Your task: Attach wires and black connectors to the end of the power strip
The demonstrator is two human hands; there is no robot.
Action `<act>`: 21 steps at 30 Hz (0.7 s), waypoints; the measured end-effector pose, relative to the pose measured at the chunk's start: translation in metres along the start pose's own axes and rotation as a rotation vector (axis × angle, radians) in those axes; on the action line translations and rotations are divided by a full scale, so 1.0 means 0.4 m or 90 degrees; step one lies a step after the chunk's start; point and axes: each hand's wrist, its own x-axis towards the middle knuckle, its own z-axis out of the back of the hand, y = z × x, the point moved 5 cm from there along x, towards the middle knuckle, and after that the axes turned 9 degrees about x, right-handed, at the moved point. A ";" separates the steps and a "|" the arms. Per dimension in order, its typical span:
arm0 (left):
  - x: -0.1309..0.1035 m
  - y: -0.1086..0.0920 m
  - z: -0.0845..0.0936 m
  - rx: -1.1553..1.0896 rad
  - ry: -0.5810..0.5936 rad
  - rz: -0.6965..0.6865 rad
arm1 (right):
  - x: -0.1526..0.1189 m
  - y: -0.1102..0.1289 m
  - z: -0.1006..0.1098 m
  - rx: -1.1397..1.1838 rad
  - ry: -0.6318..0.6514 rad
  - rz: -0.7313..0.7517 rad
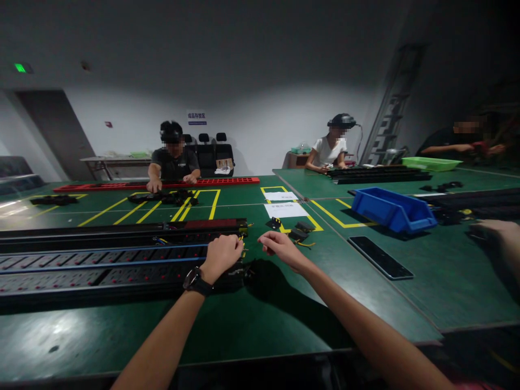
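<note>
Long black rails with blue strips and small red dots lie across the left of the green table. At their right end is my left hand, a watch on its wrist, fingers closed by yellow wires; what it grips is too small to name. Just right of the rail end, my right hand is raised above the table with thumb and fingers pinched together; anything between them cannot be made out. Small black parts with a yellow wire lie beyond my right hand.
A phone and a blue bin are at the right. Another person's hand reaches in at the right edge. Paper sheets, a red rail and black parts lie farther back, where people work across the table.
</note>
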 end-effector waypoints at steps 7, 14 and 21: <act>0.001 0.005 -0.011 -0.039 0.016 -0.052 | -0.003 0.005 0.001 -0.017 0.001 -0.002; 0.000 0.009 -0.008 -0.099 0.006 -0.074 | 0.003 0.001 0.009 -0.021 -0.019 -0.002; 0.002 0.012 -0.005 -0.159 -0.002 -0.093 | 0.016 0.002 0.053 0.007 -0.073 -0.009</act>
